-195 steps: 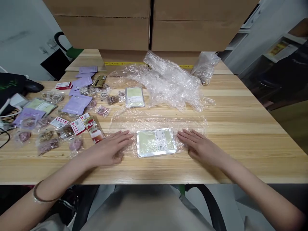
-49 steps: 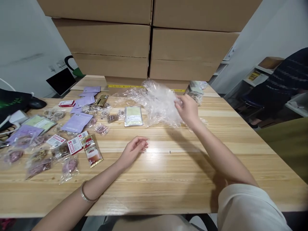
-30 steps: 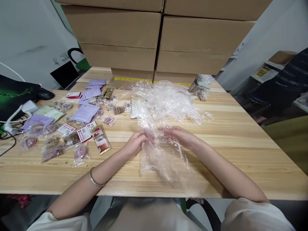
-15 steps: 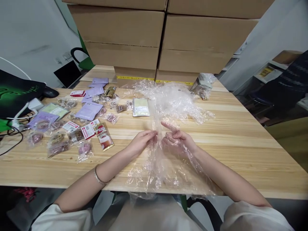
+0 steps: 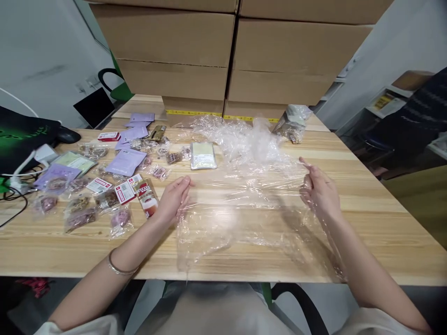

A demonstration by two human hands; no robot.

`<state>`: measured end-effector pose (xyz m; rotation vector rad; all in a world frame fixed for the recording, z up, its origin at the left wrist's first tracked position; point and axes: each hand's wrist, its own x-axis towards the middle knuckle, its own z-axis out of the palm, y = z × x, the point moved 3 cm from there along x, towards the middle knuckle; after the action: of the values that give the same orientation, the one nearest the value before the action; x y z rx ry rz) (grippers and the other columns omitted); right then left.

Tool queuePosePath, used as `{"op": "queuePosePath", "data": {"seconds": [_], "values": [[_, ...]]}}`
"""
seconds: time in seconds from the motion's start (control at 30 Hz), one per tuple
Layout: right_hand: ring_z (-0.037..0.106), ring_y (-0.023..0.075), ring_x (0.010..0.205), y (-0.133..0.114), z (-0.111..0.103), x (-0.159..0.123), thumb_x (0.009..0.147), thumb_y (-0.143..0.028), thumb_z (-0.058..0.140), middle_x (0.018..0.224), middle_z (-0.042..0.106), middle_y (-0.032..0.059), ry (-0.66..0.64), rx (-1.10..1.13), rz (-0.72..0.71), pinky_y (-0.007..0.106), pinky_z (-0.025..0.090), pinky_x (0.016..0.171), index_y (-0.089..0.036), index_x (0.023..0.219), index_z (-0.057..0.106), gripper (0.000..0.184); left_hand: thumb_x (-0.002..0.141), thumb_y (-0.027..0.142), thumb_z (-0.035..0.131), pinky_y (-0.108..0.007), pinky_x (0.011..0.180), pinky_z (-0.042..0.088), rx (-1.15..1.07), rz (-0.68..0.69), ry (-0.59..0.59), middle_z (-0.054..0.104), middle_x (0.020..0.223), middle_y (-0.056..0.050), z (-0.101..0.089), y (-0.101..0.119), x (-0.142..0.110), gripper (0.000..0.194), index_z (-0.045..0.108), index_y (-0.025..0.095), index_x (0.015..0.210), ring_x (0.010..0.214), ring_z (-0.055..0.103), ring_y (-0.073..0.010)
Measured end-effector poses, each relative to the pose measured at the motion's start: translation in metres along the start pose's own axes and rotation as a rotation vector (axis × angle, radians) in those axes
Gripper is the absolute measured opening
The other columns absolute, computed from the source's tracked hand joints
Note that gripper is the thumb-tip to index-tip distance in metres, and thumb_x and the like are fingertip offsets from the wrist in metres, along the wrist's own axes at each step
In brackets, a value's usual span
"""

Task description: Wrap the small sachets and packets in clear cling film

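A sheet of clear plastic film (image 5: 240,218) is stretched taut between my two hands over the wooden table. My left hand (image 5: 176,197), closed, pinches its left edge. At the other side my right hand (image 5: 320,190) is closed on the right edge, with one finger pointing outward. Part of the film hangs down past my right wrist to the table. Just beyond it lies a crumpled heap of clear plastic (image 5: 254,142). A pale green packet (image 5: 203,156) lies flat beyond my left hand, and a coffee sachet (image 5: 146,197) lies near my left wrist.
Purple packets (image 5: 125,161), small wrapped items (image 5: 120,217) and red-and-white packets (image 5: 125,191) are spread over the left side. A plastic-wrapped stack (image 5: 293,122) stands at the back right. Large cardboard boxes (image 5: 174,39) rise behind the table. A mouse (image 5: 68,135) and cables lie far left.
My hands have moved apart from close together at the middle, the left going left and the right going right. The bunched film between them has spread into a wide sheet.
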<state>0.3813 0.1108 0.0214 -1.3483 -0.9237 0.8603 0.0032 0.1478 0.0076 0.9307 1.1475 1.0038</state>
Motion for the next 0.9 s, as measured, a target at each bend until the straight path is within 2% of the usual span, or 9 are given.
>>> {"op": "queuePosePath", "data": {"seconds": [0.07,0.13,0.2,0.27,0.33,0.4,0.5,0.67,0.9], "values": [[0.034,0.008,0.036,0.002,-0.01,0.004,0.083,-0.051,0.066,0.05,0.04,-0.0071,-0.075,-0.084,0.045,0.022,0.036,0.033,-0.022,0.103,0.075,0.037,0.082,0.044,0.064,-0.019,0.032,0.023,0.125,-0.029,-0.059,0.036,0.043,0.01,-0.004,0.0,0.001,0.024,0.059,0.02,0.08,0.032,0.03,-0.0075],[0.058,0.0139,0.054,0.007,-0.015,0.009,0.077,-0.048,0.068,0.068,0.066,0.0025,-0.254,-0.201,0.106,0.027,0.053,0.05,-0.02,0.085,0.076,0.03,0.076,0.037,0.068,-0.02,0.044,0.04,0.306,-0.051,-0.144,0.057,0.061,0.004,-0.006,0.001,0.003,0.021,0.061,0.021,0.085,0.051,0.054,-0.0121],[0.069,0.0231,0.086,0.011,-0.014,0.013,0.076,-0.049,0.066,0.103,0.075,0.0087,-0.455,-0.303,0.155,0.036,0.059,0.074,-0.022,0.086,0.077,0.031,0.069,0.032,0.073,-0.026,0.064,0.051,0.455,-0.018,-0.2,0.068,0.097,-0.003,-0.006,0.004,0.006,0.033,0.062,0.022,0.098,0.083,0.065,-0.0191],[0.068,0.0264,0.101,0.013,-0.007,0.014,0.081,-0.053,0.063,0.115,0.073,0.0086,-0.56,-0.402,0.22,0.041,0.056,0.086,-0.025,0.096,0.077,0.035,0.066,0.033,0.078,-0.032,0.079,0.05,0.545,0.053,-0.207,0.065,0.12,-0.009,-0.002,0.005,0.01,0.048,0.062,0.023,0.111,0.1,0.063,-0.0241],[0.069,0.0256,0.096,0.016,0.006,0.011,0.083,-0.056,0.063,0.109,0.075,0.0095,-0.578,-0.519,0.283,0.04,0.055,0.083,-0.025,0.097,0.078,0.037,0.067,0.039,0.08,-0.033,0.079,0.047,0.63,0.119,-0.188,0.066,0.115,-0.011,0.005,0.002,0.014,0.047,0.064,0.022,0.108,0.097,0.062,-0.0258],[0.069,0.0225,0.077,0.019,0.022,0.006,0.08,-0.06,0.067,0.089,0.075,0.0101,-0.587,-0.629,0.304,0.036,0.053,0.071,-0.022,0.084,0.078,0.04,0.069,0.046,0.079,-0.031,0.068,0.042,0.748,0.185,-0.185,0.067,0.087,-0.008,0.014,-0.003,0.018,0.034,0.065,0.021,0.087,0.078,0.059,-0.0232],[0.052,0.0145,0.047,0.022,0.038,-0.002,0.08,-0.064,0.064,0.054,0.06,0.0024,-0.548,-0.682,0.249,0.031,0.042,0.052,-0.019,0.069,0.071,0.047,0.083,0.048,0.064,-0.029,0.058,0.032,0.821,0.278,-0.184,0.052,0.061,0.0,0.02,-0.007,0.024,0.034,0.053,0.022,0.064,0.059,0.046,-0.0174],[0.029,0.0102,0.035,0.023,0.034,-0.001,0.085,-0.069,0.053,0.04,0.033,-0.0093,-0.291,-0.584,0.146,0.026,0.026,0.042,-0.019,0.091,0.073,0.054,0.096,0.04,0.042,-0.028,0.06,0.029,0.788,0.439,0.06,0.046,0.06,0.002,0.009,0.004,0.035,0.034,0.044,0.022,0.067,0.06,0.044,-0.0166],[0.035,0.0133,0.039,0.051,0.031,0.017,0.084,-0.061,0.054,0.039,0.037,-0.0059,-0.104,-0.431,0.189,0.029,0.029,0.044,-0.019,0.075,0.066,0.045,0.098,0.036,0.036,-0.029,0.065,0.033,0.967,0.42,0.293,0.053,0.066,-0.001,-0.023,0.007,0.054,0.032,0.047,0.022,0.072,0.066,0.05,-0.019]]}}
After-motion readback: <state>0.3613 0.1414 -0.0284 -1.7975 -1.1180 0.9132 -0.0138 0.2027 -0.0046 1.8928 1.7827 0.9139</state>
